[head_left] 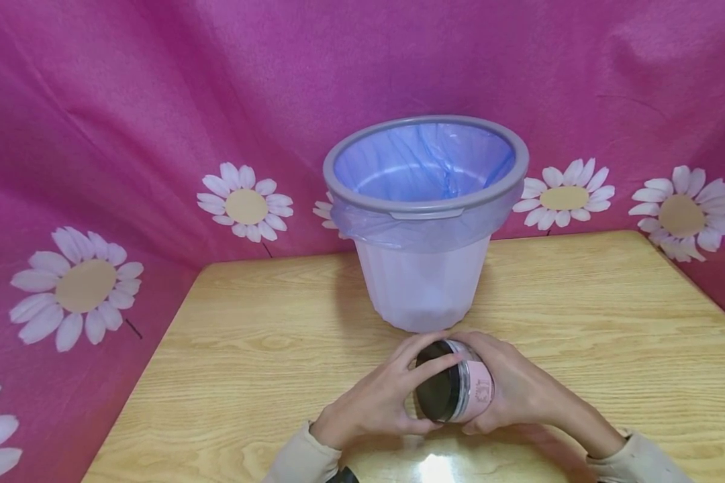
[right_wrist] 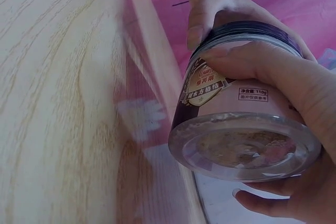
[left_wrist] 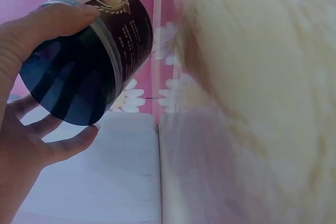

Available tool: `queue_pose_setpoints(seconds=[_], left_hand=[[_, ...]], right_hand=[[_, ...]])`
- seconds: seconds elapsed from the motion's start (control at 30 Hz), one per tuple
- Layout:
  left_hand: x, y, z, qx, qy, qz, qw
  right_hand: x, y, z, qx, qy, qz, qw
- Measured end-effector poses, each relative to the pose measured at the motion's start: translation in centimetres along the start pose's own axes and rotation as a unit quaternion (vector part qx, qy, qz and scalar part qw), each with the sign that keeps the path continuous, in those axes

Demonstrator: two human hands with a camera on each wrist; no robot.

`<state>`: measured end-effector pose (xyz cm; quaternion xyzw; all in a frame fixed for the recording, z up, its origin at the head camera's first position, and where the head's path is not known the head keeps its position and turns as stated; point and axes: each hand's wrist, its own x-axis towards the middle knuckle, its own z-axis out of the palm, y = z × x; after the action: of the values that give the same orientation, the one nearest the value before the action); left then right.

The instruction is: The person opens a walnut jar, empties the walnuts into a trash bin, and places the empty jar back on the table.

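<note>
Head view's got the left hand [head_left: 387,392] gripping a black lid [head_left: 440,396], right hand [head_left: 516,384] wrapped round the pink-labelled jar [head_left: 478,390] it's on. Jar's tipped sideways, bin [head_left: 424,282] just beyond it.

Magenta cloth [head_left: 278,80] is hanging behind the table and along its left and right sides, falling into soft creases toward the upper left. Large white daisies [head_left: 246,206] with tan centres are spreading across the cloth in a loose row, thin dark stems showing beneath several of them. A light wood-grain table [head_left: 248,322] is filling the lower part of the head view, its far edge running close to the cloth. Its glossy top is catching a bright white glare [head_left: 436,467] near the bottom of that view, and in the right wrist view it is mirroring magenta and daisy petals.
</note>
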<state>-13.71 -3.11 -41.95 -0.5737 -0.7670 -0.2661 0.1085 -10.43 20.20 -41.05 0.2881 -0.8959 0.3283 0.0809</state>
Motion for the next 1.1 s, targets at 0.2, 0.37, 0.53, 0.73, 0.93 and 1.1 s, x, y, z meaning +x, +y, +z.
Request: queue_pose_setpoints(seconds=[0.2,0.37,0.53,0.73,0.93,1.1], left_hand=[[-0.05,0.08,0.07,-0.008,0.006,-0.009,0.9999],[-0.02,0.32,-0.01,-0.034,0.001,-0.040,0.9986],[-0.01,0.42,-0.01,-0.046,-0.004,-0.053,0.9975],[-0.10,0.32,0.16,-0.028,-0.002,-0.045,0.9986],[-0.14,0.24,0.34,-0.033,-0.007,-0.051,0.9981],[-0.10,0.37,0.22,-0.044,-0.011,-0.073,0.9963]], right_hand=[[0.03,-0.04,0.07,0.000,0.002,-0.006,1.0000],[0.01,0.04,0.17,-0.008,0.006,-0.015,0.9998],[-0.06,0.13,0.16,-0.015,0.009,-0.015,0.9997],[-0.10,0.19,0.17,-0.010,0.010,-0.016,0.9998],[-0.04,0.20,0.20,-0.018,0.008,-0.015,0.9997],[-0.02,0.18,0.19,-0.022,0.008,-0.018,0.9996]])
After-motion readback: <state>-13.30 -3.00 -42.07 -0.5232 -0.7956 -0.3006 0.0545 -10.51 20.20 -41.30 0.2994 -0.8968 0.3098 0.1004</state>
